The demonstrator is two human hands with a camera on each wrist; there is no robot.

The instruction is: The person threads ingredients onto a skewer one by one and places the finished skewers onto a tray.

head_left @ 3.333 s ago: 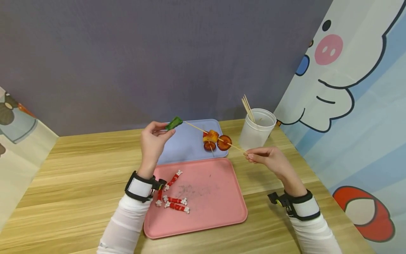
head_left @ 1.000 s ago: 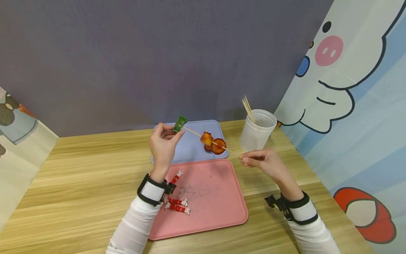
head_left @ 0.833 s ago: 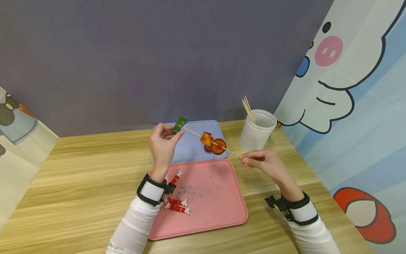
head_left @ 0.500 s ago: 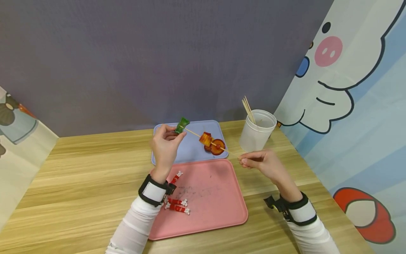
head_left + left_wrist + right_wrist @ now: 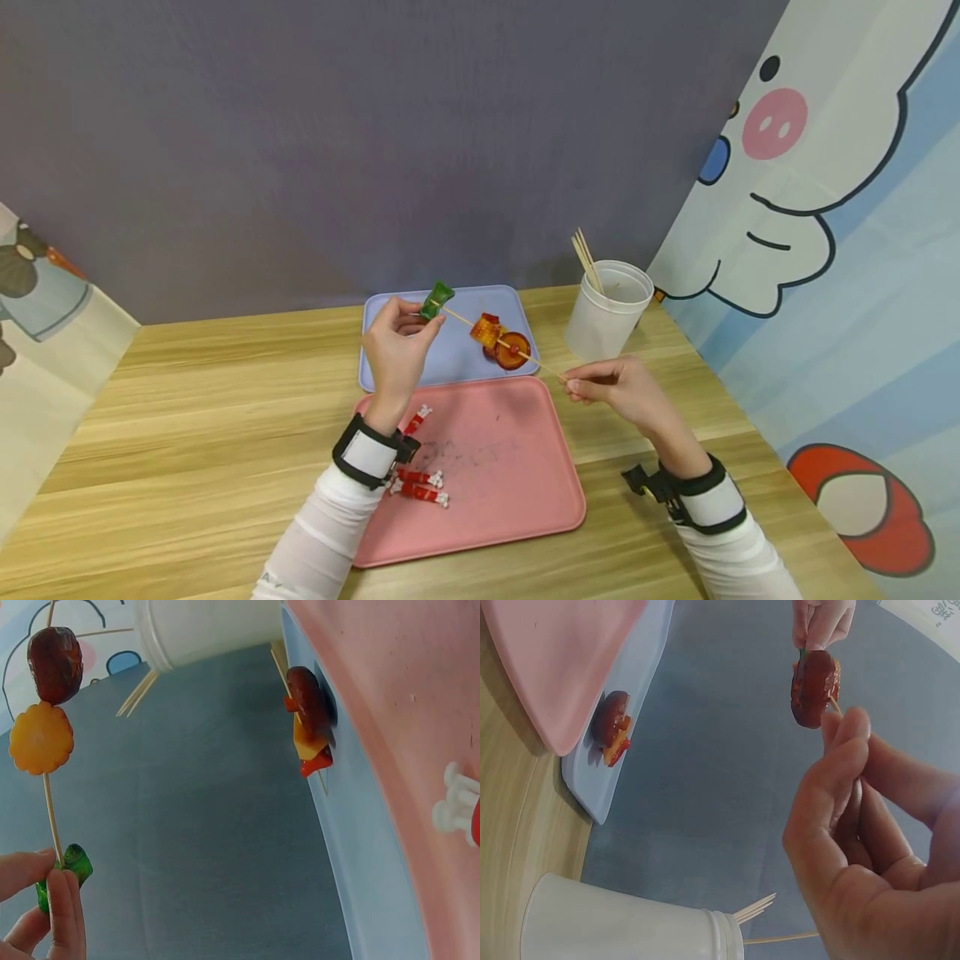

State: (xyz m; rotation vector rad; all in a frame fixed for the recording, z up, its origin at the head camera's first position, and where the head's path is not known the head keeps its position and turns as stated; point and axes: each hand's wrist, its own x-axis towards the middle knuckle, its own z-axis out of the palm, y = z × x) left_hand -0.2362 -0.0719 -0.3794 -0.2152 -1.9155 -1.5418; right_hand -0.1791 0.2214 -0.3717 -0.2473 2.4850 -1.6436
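Note:
My left hand (image 5: 397, 350) pinches a green pepper-like piece (image 5: 437, 300) between thumb and fingers. Through that piece runs the tip end of a thin wooden skewer (image 5: 459, 317). Farther along the stick sit a yellow corn-like piece (image 5: 42, 739) and a round reddish-brown slice (image 5: 513, 351), apart from the green one. My right hand (image 5: 618, 390) pinches the skewer's other end, as the right wrist view also shows. Behind, a second loaded skewer (image 5: 309, 701) lies on the blue tray (image 5: 450, 367), partly hidden in the head view.
A pink tray (image 5: 502, 467) in front holds several red pieces with white ends (image 5: 422, 493), some hidden by the left forearm. A white tub (image 5: 609, 321) with several bare skewers (image 5: 587, 260) stands at the back right. A grey wall panel (image 5: 337, 167) rises behind.
Earlier the skewer's tip met the green piece's side; now the tip passes through it. My left hand has moved right with the piece, and my right hand slightly left.

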